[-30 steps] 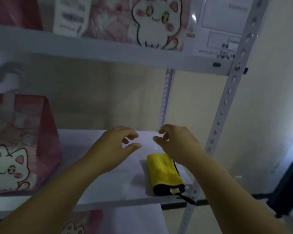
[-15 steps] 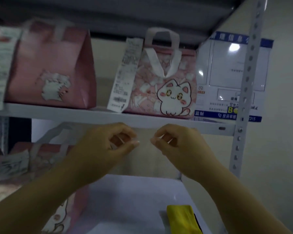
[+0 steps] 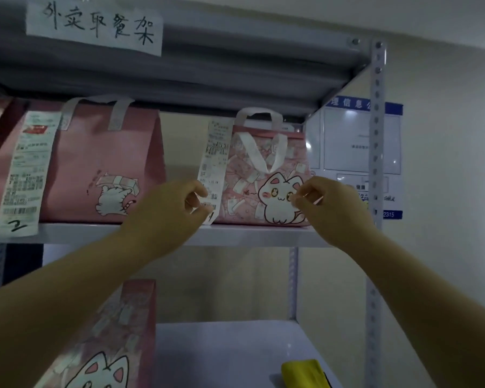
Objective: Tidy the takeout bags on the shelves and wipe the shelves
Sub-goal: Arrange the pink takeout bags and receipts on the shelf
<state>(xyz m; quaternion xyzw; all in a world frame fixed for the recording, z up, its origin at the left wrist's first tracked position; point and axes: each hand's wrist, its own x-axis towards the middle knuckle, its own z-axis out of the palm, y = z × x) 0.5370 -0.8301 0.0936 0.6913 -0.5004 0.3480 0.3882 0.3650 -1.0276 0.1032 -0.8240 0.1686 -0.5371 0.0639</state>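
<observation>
At the bottom right of the frame a yellow cloth (image 3: 305,372) is seen lying on the lower shelf (image 3: 221,357). A pink cat-print bag (image 3: 109,340) is stood at the bottom left. Both hands are raised to the middle shelf (image 3: 249,235) at the centre. The left hand (image 3: 165,211) is held with fingers curled, thumb and forefinger almost closed at the lower edge of a long receipt (image 3: 214,161); whether the paper is pinched cannot be told. The right hand (image 3: 333,208) is likewise curled, with nothing seen in it, in front of the small cat takeout bag (image 3: 263,175) bearing that receipt. A larger pink bag (image 3: 104,163) is stood further left. A handwritten sign (image 3: 95,23) is taped at the upper left, and a notice board (image 3: 350,147) is fixed on the wall at the right.
</observation>
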